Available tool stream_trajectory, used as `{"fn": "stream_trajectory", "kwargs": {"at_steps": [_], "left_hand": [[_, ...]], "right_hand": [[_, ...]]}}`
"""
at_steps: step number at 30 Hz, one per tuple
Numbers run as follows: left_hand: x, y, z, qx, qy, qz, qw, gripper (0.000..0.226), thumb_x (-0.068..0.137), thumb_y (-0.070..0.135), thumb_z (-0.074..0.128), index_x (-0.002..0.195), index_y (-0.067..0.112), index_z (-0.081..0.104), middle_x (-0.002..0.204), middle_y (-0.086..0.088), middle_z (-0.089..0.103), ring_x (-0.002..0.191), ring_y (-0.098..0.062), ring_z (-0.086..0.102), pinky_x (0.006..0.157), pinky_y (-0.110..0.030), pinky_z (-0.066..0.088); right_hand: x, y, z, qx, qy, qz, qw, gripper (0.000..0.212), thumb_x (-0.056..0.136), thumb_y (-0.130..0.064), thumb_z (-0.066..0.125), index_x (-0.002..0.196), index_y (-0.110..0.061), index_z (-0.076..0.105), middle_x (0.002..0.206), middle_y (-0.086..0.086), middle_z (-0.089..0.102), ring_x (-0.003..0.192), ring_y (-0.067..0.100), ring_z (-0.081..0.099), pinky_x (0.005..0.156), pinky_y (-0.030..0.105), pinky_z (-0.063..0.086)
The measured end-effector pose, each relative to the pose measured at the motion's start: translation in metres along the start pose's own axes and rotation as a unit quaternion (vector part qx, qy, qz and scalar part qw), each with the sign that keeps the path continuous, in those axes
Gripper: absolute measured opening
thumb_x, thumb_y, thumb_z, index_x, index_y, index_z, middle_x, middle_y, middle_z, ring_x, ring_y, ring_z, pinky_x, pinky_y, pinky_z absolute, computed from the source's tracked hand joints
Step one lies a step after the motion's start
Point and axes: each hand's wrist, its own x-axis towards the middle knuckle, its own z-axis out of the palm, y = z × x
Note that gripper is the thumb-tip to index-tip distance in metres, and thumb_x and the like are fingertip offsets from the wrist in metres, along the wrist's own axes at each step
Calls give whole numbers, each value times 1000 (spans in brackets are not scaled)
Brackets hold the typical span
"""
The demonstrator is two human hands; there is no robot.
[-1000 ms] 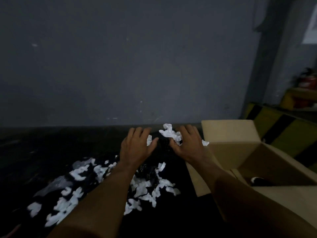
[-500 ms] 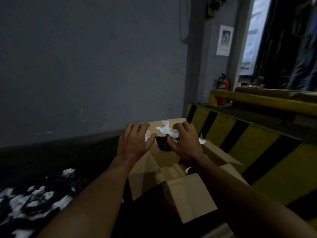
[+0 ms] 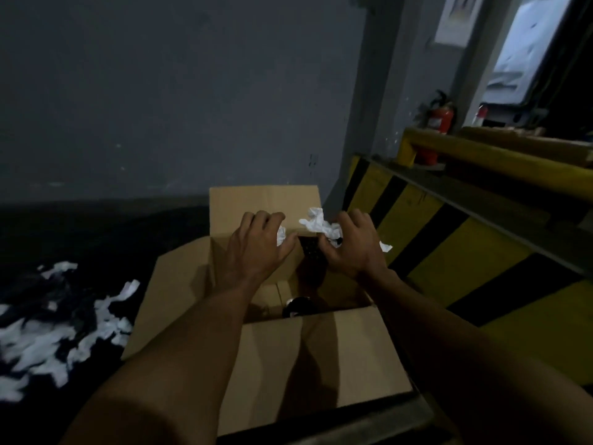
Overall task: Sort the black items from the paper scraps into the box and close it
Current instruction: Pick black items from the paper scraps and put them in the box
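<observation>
While they hang over the open box (image 3: 321, 348), the left hand (image 3: 256, 252) and right hand (image 3: 351, 252) each close a curled grip on the black item (image 3: 312, 253) between them, white paper scraps (image 3: 321, 224) caught alongside. A second black item (image 3: 296, 308) lies inside.

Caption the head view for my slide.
Left hand and right hand hold a black item with paper scraps above the open box.

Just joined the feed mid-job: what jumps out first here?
The left hand and right hand hold a black item with white paper scraps above the open cardboard box at centre. A pale scrap pile lies at left; a yellow-and-black striped barrier stands at right.
</observation>
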Motion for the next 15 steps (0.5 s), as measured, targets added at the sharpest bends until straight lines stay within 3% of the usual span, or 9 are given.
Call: {"fn": "stream_trajectory", "kwargs": {"at_steps": [2, 5, 10, 15], "left_hand": [[-4, -3, 15, 2, -23, -14, 1000, 47, 87, 50, 48, 111, 14, 65, 99, -9, 66, 91, -28, 57, 68, -36, 51], [-11, -12, 39, 10, -52, -29, 998, 48, 87, 50, 46, 109, 12, 65, 97, -10, 65, 90, -29, 56, 69, -39, 51], [-16, -37, 77, 17, -82, -64, 994, 51, 87, 51, 44, 107, 10, 67, 96, -12, 66, 88, -30, 57, 72, -40, 51], [-25, -60, 113, 2, -123, -122, 985, 54, 86, 55, 40, 106, 11, 67, 99, -11, 66, 94, -31, 58, 68, -41, 52]], "right_hand": [[-2, 13, 18, 18, -8, -3, 1000, 35, 78, -41, 55, 86, -7, 56, 79, 11, 51, 74, 28, 47, 65, 29, 24], [-3, 23, 48, 40, -38, 9, 998, 40, 78, -43, 53, 91, -7, 60, 84, 13, 56, 77, 32, 51, 68, 34, 38], [-1, 29, 99, 72, -70, 26, 995, 37, 77, -40, 56, 88, -5, 61, 81, 14, 57, 75, 31, 53, 70, 31, 36], [-4, 42, 150, 72, -144, 42, 986, 37, 79, -43, 55, 86, -6, 60, 86, 14, 57, 82, 31, 52, 74, 36, 40]]}}
